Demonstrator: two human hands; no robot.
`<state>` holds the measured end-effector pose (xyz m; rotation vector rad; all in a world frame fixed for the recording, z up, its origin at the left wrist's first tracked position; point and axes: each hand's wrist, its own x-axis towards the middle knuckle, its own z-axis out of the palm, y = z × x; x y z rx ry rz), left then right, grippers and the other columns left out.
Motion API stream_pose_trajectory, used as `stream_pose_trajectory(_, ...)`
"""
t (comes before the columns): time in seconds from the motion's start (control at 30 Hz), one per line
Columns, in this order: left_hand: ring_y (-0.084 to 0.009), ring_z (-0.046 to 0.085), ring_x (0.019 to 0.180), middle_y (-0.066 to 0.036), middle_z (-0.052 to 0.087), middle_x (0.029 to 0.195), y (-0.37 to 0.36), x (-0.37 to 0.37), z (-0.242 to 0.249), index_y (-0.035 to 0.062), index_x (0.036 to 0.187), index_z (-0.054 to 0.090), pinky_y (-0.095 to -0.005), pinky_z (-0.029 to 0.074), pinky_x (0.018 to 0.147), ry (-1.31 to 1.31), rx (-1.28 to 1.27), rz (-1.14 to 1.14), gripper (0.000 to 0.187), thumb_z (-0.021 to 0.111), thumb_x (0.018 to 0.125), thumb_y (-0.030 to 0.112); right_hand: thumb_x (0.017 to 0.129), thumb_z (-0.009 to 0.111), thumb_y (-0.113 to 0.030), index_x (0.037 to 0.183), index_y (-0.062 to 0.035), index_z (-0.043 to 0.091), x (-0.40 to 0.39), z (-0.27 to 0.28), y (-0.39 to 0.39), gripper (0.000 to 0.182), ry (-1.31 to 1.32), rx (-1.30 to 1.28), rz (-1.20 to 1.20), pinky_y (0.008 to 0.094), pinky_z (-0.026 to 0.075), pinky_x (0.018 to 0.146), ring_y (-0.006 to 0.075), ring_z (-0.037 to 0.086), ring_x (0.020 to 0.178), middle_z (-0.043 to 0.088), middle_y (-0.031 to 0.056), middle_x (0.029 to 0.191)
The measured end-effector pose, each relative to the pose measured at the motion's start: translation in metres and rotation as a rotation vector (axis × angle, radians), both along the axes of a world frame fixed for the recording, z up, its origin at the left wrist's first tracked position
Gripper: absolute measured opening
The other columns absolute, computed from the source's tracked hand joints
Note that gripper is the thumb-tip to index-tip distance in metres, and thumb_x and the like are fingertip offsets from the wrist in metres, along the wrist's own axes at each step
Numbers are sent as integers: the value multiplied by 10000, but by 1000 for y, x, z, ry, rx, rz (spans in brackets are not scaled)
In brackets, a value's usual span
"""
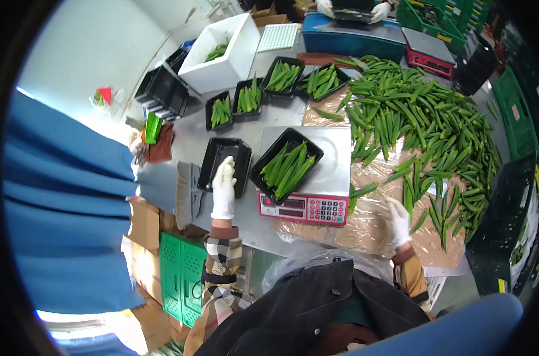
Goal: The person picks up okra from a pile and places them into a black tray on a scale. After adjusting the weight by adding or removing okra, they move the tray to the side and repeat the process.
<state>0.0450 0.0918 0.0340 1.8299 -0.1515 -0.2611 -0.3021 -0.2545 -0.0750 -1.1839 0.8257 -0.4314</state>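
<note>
My left hand, in a white glove, lies over the right part of a black tray with its fingers stretched out; no okra shows in that tray. To its right, another black tray filled with okra pods sits tilted askew on the scale, whose front has a red keypad panel. My right hand, also gloved, has its fingers extended over the plastic-covered cardboard, right of the scale. Close by it are loose okra from a large okra pile. Neither hand visibly holds anything.
Several okra-filled trays, including a small black tray, line the back. Behind them stand a white foam box and stacked black trays. A second scale is at the far right. Across the table, a co-worker's gloved hands hold a black tray.
</note>
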Motion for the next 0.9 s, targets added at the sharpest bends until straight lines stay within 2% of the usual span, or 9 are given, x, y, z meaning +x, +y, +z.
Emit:
stream_pose_trajectory(0.07, -288, 531, 1255, -144, 550, 1381, 23, -3, -8, 110, 1399, 516, -431, 444, 1012, 79, -73, 122, 496, 469, 1027, 435, 1008, 548, -171, 1191, 10, 618, -52, -22, -6, 267, 133, -145, -93, 247, 528, 802, 141, 663, 960, 694, 82, 1072)
stream_pose_trajectory(0.17, -255, 590, 1163, -138, 593, 1310, 36, -13, -24, 88, 1377, 526, -395, 491, 945, 165, -167, 236, 483, 491, 1021, 413, 997, 530, -103, 1104, -38, 662, -97, -50, 7, 182, 334, -101, -162, 175, 463, 659, 57, 609, 786, 693, 11, 966)
stream_pose_trajectory(0.27, -203, 630, 1038, -116, 635, 1215, 30, -24, -39, 79, 1374, 524, -343, 527, 856, 212, -200, 206, 479, 504, 1018, 399, 984, 529, -55, 1061, -39, 660, -105, -67, 16, 153, 315, -257, -164, 177, 460, 633, 51, 601, 767, 679, 0, 927)
stream_pose_trajectory(0.37, -166, 632, 996, -101, 643, 1193, 15, -29, -40, 72, 1365, 522, -321, 530, 832, 229, -209, 166, 454, 503, 1025, 372, 977, 527, -28, 1028, -43, 657, -98, -85, 6, 140, 340, -241, -203, 177, 453, 607, 42, 587, 742, 669, -4, 912)
stream_pose_trajectory(0.4, -150, 631, 974, -86, 645, 1172, 9, -29, -42, 71, 1363, 522, -306, 531, 817, 229, -211, 151, 438, 509, 1025, 350, 981, 535, -57, 995, -47, 658, -95, -86, 4, 124, 346, -209, -240, 187, 438, 560, 40, 563, 660, 668, -2, 855)
stream_pose_trajectory(0.6, -72, 597, 837, 1, 626, 1022, -11, -25, -55, 59, 1352, 524, -214, 505, 694, 217, -216, 85, 379, 568, 1003, 201, 990, 554, -126, 949, -51, 660, -87, -63, 1, 137, 489, -197, -196, 206, 415, 504, 45, 510, 538, 644, -5, 720)
stream_pose_trajectory(0.7, -67, 592, 833, -13, 636, 1047, -19, -26, -67, 46, 1356, 516, -225, 507, 698, 144, -121, 94, 388, 571, 1000, 191, 991, 557, -127, 937, -50, 661, -88, -72, 1, 140, 480, -207, -214, 206, 414, 507, 42, 504, 542, 647, -2, 736)
stream_pose_trajectory(0.83, -134, 597, 1043, -104, 617, 1203, -28, -31, -68, -30, 1368, 474, -265, 480, 928, 75, -169, 73, 446, 613, 956, 67, 977, 578, -102, 1005, -11, 667, -80, -63, -1, 131, 398, -330, -239, 222, 453, 562, 63, 550, 613, 659, 8, 768)
stream_pose_trajectory(0.9, -117, 591, 993, -83, 618, 1154, -30, -32, -73, -14, 1364, 483, -260, 491, 888, 41, -146, 51, 436, 609, 951, 48, 942, 614, -86, 1061, -7, 661, -68, -57, -6, 150, 376, -601, -296, 268, 492, 659, 123, 592, 704, 668, 43, 856)
